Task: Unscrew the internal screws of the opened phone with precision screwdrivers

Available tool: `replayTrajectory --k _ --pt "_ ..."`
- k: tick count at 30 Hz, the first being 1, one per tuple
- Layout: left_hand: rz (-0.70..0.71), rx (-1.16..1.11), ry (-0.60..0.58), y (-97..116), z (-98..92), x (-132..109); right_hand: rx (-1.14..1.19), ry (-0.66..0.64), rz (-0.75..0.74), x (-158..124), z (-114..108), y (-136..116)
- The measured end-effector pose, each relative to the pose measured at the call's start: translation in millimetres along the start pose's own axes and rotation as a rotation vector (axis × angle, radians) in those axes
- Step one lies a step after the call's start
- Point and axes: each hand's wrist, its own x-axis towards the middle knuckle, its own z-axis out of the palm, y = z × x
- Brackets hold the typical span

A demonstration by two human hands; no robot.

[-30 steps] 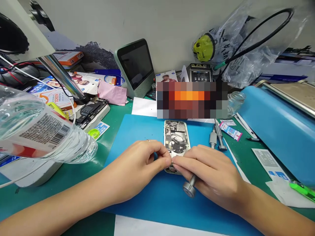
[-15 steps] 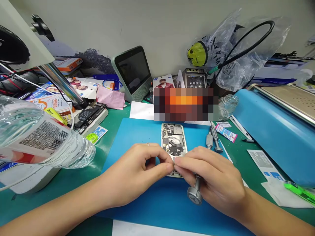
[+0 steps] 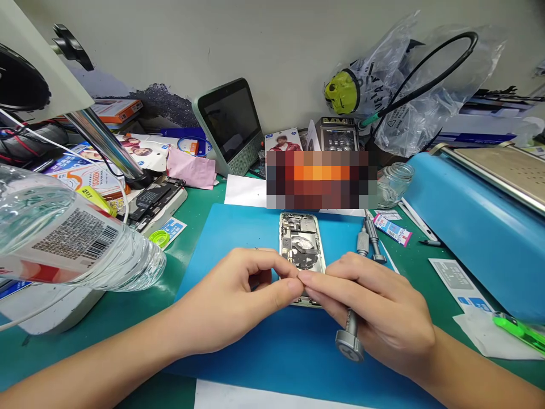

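An opened phone (image 3: 300,244) with its insides showing lies on a blue mat (image 3: 238,227). My left hand (image 3: 238,298) is curled, thumb and forefinger pinched together at the phone's near end; what they pinch is too small to make out. My right hand (image 3: 374,309) grips a grey metal screwdriver (image 3: 349,335), whose round cap points toward me and whose tip is hidden under my fingers at the phone's lower edge. The fingertips of both hands touch each other there.
Two more screwdrivers (image 3: 368,241) lie right of the phone. A tilted water bottle (image 3: 72,238) looms at the left over another opened phone (image 3: 155,199). A small screen (image 3: 230,128), a glass jar (image 3: 394,182), a blue machine (image 3: 477,227) and a green tool (image 3: 517,332) surround the mat.
The screwdriver's cap has swung lower and to the right in my right hand. Both hands stay pinched together at the phone's near end. The view shifted slightly.
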Motion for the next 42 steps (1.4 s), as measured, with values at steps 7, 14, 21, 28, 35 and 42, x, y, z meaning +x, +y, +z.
replayTrajectory --k 7,14,21,28,35,42 --pt "0.031 0.052 0.004 2 0.4 1 -0.017 -0.005 0.04 -1 1 2" --pt "0.102 0.151 0.012 2 -1.6 0 -0.011 -0.018 0.027 1 1 3" --pt "0.123 0.417 0.204 -3 -5.5 5 -0.055 -0.029 0.049 1 3 3" --pt "0.186 0.701 0.236 -12 -8.8 7 -0.06 -0.074 0.029 4 4 3" --pt "0.245 0.863 0.196 -18 -8.4 9 -0.079 -0.15 0.035 4 9 8" --pt "0.271 0.904 0.178 -20 -9.1 9 -0.1 -0.234 0.029 3 11 11"
